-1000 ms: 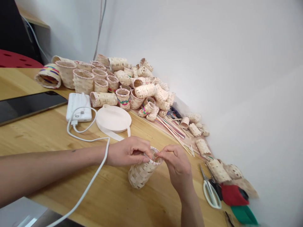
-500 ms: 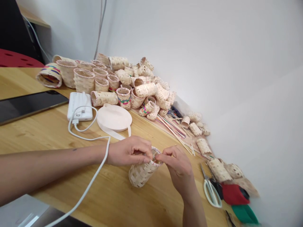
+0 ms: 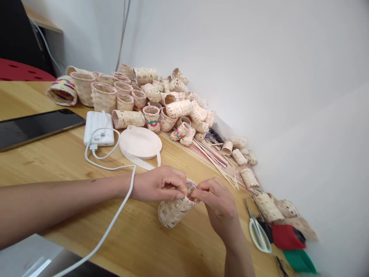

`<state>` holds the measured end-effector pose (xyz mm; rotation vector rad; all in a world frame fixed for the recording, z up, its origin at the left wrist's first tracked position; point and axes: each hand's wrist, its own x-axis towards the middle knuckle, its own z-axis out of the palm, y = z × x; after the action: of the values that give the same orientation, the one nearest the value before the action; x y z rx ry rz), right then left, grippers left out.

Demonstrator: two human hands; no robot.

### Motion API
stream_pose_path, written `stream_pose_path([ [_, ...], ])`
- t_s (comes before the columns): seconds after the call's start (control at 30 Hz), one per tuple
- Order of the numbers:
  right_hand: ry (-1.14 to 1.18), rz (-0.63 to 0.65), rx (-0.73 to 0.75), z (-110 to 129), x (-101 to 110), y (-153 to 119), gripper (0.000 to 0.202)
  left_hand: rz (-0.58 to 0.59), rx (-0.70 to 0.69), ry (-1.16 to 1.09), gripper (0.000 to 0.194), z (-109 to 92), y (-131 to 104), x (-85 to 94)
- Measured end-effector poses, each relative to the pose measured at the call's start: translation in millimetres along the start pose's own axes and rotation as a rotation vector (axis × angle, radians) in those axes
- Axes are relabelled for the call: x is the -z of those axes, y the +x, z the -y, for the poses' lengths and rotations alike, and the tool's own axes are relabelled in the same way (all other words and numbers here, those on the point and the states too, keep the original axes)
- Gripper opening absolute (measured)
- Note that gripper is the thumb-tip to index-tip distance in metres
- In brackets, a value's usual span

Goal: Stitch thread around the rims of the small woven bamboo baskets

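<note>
On a woven basket (image 3: pixel 174 211), left hand (image 3: pixel 161 184) pinches the rim (image 3: pixel 190 202) at nine o'clock, right hand (image 3: pixel 217 200) at three; rim work, I'd judge, next wanting steady hold.

Wooden table (image 3: pixel 175 250): carries a white ribbon roll (image 3: pixel 141 142)
White power bank (image 3: pixel 98 132): just left of the roll
Phone (image 3: pixel 37 129): flat, farther left of the roll
Woven baskets (image 3: pixel 152 93): clustered behind the roll, some tipped over
Scissors (image 3: pixel 252 221): well to the roll's right

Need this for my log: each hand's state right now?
Left hand: closed, holding basket by rim.
Right hand: at rim too; whether closed cannot be told.
</note>
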<state>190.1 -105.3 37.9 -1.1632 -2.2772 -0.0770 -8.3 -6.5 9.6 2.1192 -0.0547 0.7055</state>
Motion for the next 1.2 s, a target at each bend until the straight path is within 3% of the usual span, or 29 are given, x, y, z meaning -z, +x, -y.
stream_pose_path([
  [0.43, -0.015, 0.014, 0.036, 3.6, -4.7, 4.6, 0.027, -0.033, -0.004, 0.005, 0.031, 3.0, -0.2, -2.0],
  [0.73, 0.220, -0.023, -0.261, 3.1, -4.5, 1.2, 0.011, -0.024, -0.018, -0.021, 0.035, 5.7, -0.5, -2.8],
  [0.9, 0.247, 0.052, -0.260, 7.8, -5.6, 5.3, 0.009, -0.021, -0.024, -0.011, 0.032, 3.4, -1.2, -4.2],
  [0.97, 0.211, 0.001, -0.242, 6.7, -8.2, 6.0, 0.011, -0.063, -0.015, 0.013, 0.032, 4.6, -1.6, -5.2],
  [1.1, -0.043, -0.267, -0.104, 2.7, -16.3, 4.9, 0.025, -0.227, 0.022, 0.078, 0.029, 9.1, -1.7, -6.2],
  [1.2, -0.137, -0.320, 0.002, 2.8, -23.0, 5.0, 0.026, -0.304, 0.050, 0.123, 0.026, 11.1, -1.3, -6.3],
])
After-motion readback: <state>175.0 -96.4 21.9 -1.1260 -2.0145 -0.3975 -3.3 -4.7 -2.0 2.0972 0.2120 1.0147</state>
